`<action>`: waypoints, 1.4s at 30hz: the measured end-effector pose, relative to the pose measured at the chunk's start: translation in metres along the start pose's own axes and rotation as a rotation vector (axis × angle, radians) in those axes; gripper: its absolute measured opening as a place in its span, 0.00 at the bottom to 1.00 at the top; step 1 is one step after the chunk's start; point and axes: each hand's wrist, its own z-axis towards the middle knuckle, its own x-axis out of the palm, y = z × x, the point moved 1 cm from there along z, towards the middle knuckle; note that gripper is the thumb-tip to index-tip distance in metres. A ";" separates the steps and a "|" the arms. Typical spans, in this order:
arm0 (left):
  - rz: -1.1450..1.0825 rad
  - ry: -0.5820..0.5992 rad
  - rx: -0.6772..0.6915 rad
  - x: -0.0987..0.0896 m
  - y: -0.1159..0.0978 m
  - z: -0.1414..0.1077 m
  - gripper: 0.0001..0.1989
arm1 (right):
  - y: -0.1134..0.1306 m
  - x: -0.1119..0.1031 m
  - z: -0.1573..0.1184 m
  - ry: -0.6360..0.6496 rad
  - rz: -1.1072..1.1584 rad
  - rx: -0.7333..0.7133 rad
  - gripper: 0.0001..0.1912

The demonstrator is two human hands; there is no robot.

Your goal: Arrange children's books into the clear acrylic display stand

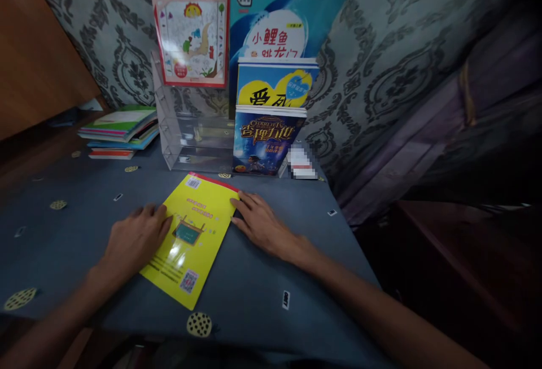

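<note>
A yellow book (190, 245) with a small chalkboard picture and a QR code lies tilted on the grey-blue tablecloth (262, 307). My left hand (138, 233) rests at its left edge, the thumb and fingertips touching the cover. At the upper right edge, my right hand (260, 222) touches the book with its fingertips, fingers slightly apart. Neither hand is wrapped round the book. Behind it stands a clear display rack (169, 132) with several books, among them a dark blue one (265, 143) and a red-bordered one (192, 30).
A stack of books (121, 126) lies left of the rack. Right of the rack is a small blurred white item (301, 163). Patterned curtain (127, 64) hangs behind the table, and a wooden panel (42, 47) stands at the far left.
</note>
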 end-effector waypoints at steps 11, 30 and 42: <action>-0.054 0.003 0.014 0.004 -0.001 -0.004 0.20 | -0.022 0.009 0.027 -0.029 -0.007 0.037 0.22; 0.024 -0.124 0.128 0.009 -0.007 0.026 0.20 | -0.012 0.005 0.024 -0.032 -0.102 0.134 0.24; -0.362 -0.323 0.929 0.025 -0.022 -0.042 0.20 | -0.016 0.015 0.023 -0.086 -0.054 0.120 0.25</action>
